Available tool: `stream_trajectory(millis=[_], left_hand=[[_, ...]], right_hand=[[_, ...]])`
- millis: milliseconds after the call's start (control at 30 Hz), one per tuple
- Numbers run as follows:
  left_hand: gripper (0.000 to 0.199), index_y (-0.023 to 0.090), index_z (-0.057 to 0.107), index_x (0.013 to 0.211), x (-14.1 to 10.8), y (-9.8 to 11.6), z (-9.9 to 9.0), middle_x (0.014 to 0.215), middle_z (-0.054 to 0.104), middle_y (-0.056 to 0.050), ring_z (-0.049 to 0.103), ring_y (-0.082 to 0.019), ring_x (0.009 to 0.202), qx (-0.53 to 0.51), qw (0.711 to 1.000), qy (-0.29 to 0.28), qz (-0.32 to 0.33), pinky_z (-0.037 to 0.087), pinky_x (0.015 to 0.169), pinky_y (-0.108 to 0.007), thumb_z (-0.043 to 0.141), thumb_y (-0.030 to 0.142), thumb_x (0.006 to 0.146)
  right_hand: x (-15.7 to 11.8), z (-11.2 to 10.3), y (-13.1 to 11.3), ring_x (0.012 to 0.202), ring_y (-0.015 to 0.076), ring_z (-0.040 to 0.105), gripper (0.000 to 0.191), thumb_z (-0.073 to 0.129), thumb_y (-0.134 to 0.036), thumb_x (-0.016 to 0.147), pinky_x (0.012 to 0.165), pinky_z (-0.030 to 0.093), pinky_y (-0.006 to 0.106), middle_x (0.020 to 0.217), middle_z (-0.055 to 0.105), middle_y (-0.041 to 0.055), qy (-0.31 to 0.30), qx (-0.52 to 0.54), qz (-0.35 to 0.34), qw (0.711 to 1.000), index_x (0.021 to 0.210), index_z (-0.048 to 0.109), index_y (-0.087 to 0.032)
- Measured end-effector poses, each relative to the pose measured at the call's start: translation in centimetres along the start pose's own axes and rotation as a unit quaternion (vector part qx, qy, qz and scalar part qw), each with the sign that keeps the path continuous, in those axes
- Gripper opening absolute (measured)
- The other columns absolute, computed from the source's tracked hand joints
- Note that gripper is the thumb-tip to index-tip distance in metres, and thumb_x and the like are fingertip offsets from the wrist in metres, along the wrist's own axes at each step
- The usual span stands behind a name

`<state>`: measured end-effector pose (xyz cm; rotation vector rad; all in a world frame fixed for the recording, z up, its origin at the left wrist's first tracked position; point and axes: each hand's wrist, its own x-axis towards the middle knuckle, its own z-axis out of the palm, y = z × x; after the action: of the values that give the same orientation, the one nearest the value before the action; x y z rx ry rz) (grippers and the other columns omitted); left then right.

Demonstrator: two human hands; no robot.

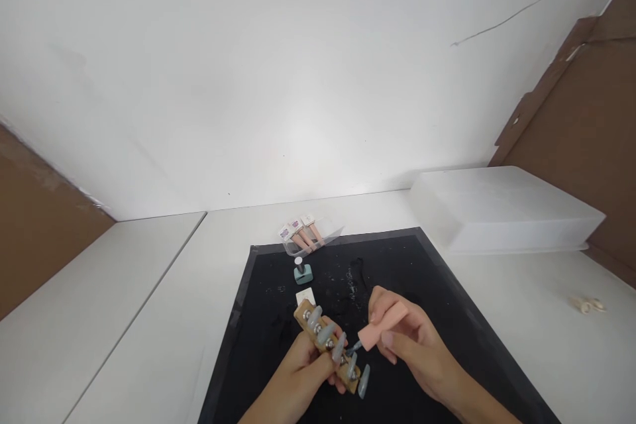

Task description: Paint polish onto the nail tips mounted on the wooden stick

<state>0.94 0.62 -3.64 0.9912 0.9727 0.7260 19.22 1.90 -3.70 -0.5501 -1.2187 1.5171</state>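
My left hand (304, 366) is closed around a wooden nail-tip stand (301, 309), which is tilted down to the right. Several grey-blue false nails (326, 332) are mounted along it on round metal studs. In my right hand (417, 344) a nail polish brush (381, 326) with a chunky pink handle is pinched between the fingers. Its dark bristle end points at the nails in the lower half of the stand; whether it touches one, I cannot tell. Just behind the stand's upper end lies a white square object (305, 295), partly covered.
A teal bottle (303, 274) with a silvery cap stands on the black mat (268, 318). Behind it, a clear tray (330, 235) holds three pink-handled items with white ends. At the right are a white plastic bin (511, 212) and small cream-coloured rings (589, 305). A white wall rises behind.
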Motion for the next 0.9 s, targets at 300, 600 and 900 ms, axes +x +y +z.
stream_trajectory(millis=[300,600,900], left_hand=[[0.036,0.017,0.050,0.080,0.0,0.1,0.7,0.062,0.054,0.003,0.053,-0.012,0.053,0.010,1.000,0.006,-0.029,0.041,0.058,-0.028,0.066,0.047,0.065],[0.024,0.017,0.050,0.082,-0.1,-0.5,0.4,0.064,0.055,0.003,0.054,-0.013,0.055,0.006,1.000,0.012,-0.028,0.042,0.058,-0.029,0.063,0.032,0.067],[0.020,0.018,0.051,0.075,0.2,-0.5,0.5,0.069,0.047,0.003,0.050,-0.012,0.059,0.076,0.997,0.007,0.028,0.044,0.058,-0.027,0.058,0.037,0.075]], right_hand=[[0.0,0.5,-0.7,0.065,0.0153,0.049,0.020,0.058,-0.039,0.084,0.055,0.040,0.027,0.078,0.051,0.0027,-0.029,-0.112,-0.013,0.993,0.079,0.062,-0.020],[-0.1,0.1,-0.4,0.065,0.0145,0.049,0.013,0.057,-0.031,0.086,0.052,0.039,0.025,0.077,0.048,0.0014,0.001,-0.103,-0.046,0.994,0.078,0.061,-0.022],[-0.1,0.6,-1.3,0.072,0.0188,0.051,0.021,0.049,-0.031,0.092,0.064,0.042,0.034,0.073,0.055,0.0026,-0.050,-0.177,-0.122,0.975,0.076,0.061,-0.024]])
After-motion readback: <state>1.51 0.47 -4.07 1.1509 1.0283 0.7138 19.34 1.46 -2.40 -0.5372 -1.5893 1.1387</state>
